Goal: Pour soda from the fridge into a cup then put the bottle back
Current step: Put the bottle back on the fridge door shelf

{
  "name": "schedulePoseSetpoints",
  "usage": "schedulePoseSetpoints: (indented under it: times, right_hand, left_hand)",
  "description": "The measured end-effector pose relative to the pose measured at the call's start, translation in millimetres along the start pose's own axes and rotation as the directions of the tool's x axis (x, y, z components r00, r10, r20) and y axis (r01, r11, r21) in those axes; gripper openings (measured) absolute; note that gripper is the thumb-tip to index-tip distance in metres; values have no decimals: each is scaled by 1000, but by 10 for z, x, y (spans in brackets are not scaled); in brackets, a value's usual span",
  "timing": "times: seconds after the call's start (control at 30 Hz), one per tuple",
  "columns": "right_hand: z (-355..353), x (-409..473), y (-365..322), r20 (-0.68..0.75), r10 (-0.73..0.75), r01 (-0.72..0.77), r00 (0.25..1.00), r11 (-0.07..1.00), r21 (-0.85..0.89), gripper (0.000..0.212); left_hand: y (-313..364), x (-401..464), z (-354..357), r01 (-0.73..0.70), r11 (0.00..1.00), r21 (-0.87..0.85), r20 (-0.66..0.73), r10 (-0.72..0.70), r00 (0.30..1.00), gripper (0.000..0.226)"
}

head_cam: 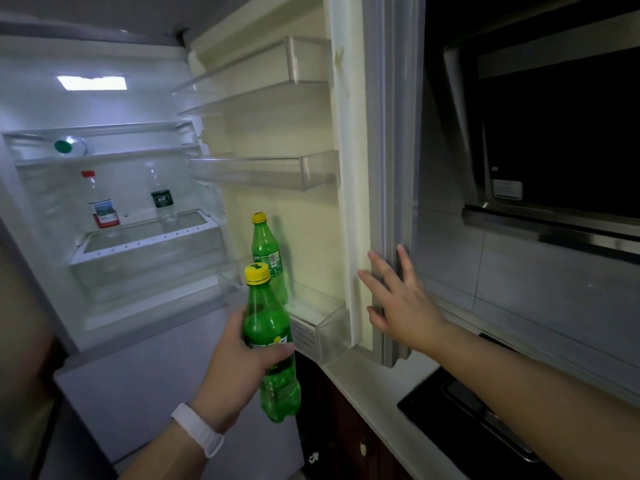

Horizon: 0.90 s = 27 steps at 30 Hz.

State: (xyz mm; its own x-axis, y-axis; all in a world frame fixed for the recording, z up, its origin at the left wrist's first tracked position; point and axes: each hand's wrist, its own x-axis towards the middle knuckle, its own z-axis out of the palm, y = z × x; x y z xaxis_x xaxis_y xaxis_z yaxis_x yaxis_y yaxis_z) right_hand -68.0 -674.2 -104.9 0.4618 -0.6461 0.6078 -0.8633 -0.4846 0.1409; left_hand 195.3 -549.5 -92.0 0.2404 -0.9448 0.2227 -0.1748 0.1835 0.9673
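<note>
My left hand (239, 365) grips a green soda bottle (270, 327) with a yellow cap, upright, just in front of the open fridge's lowest door bin (320, 323). A second green soda bottle (267, 254) with a yellow cap stands in that bin. My right hand (401, 299) rests with spread fingers on the edge of the open fridge door (384, 168), wrapping its grey seal. No cup is in view.
Inside the fridge, a red-capped clear bottle (100, 202) and a dark-labelled clear bottle (162, 195) stand on a shelf; a green-capped container (69, 146) sits above. Upper door bins (270, 171) hold nothing. A white counter (367, 400), black cooktop (460, 410) and range hood (554, 133) lie right.
</note>
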Motion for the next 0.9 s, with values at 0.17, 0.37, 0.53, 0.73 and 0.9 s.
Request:
schedulePoseSetpoints:
  times: [0.17,0.37,0.53,0.73,0.9]
  right_hand:
    - [21,19,138,23,10,-10,1000,1000,10,68]
    - [52,36,273,64,32,-33,997,999,21,66]
    - [96,19,242,19,64,-64,998,998,-2,68]
    - [129,77,-11,-192,19,-4,981,997,77,56]
    - [159,351,-340,-223,-11,36,975,994,107,53]
  left_hand:
    - [-21,89,85,6,1000,-9,-14,-6,1000,70]
    - [-33,174,122,1,1000,-23,-46,-2,999,70]
    - [-92,299,-2,1,999,-47,-78,-4,997,60]
    - [-110,751,-378,-28,998,-64,-115,21,993,65]
    - [-61,1441,-862,-122,985,-125,-177,99,979,62]
